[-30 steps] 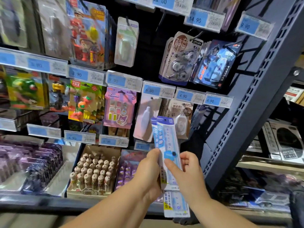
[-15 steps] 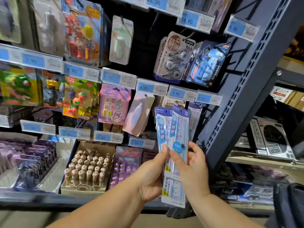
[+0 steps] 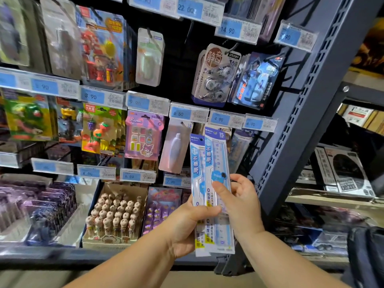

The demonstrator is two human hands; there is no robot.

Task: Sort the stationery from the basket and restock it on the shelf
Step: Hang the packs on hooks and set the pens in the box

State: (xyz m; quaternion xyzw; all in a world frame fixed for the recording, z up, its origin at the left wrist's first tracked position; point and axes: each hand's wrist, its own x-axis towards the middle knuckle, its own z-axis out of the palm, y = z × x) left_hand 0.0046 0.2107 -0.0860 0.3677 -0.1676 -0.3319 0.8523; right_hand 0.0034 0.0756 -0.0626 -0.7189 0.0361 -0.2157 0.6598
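Note:
Two long ruler packs, blue and white with Chinese print, stand upright before the shelf: a left pack (image 3: 196, 163) and a right pack (image 3: 218, 159) overlapping it. My left hand (image 3: 187, 225) grips their lower part, thumb across the front. My right hand (image 3: 239, 202) pinches the right pack, thumb on its face and fingers behind. More packs of the same rulers (image 3: 241, 146) hang on a peg just behind, under a 4.90 price tag (image 3: 220, 119).
The pegboard shelf holds hanging eraser and toy cards (image 3: 99, 127), a white correction-tape card (image 3: 176, 146) and tape packs (image 3: 216, 75). A box of figure-topped pens (image 3: 116, 215) sits below. A grey slotted upright (image 3: 307, 113) stands at right, a dark bag (image 3: 365, 256) at lower right.
Both hands lifted the ruler packs up and rightward toward the peg under the 4.90 tag. The two packs have fanned slightly apart.

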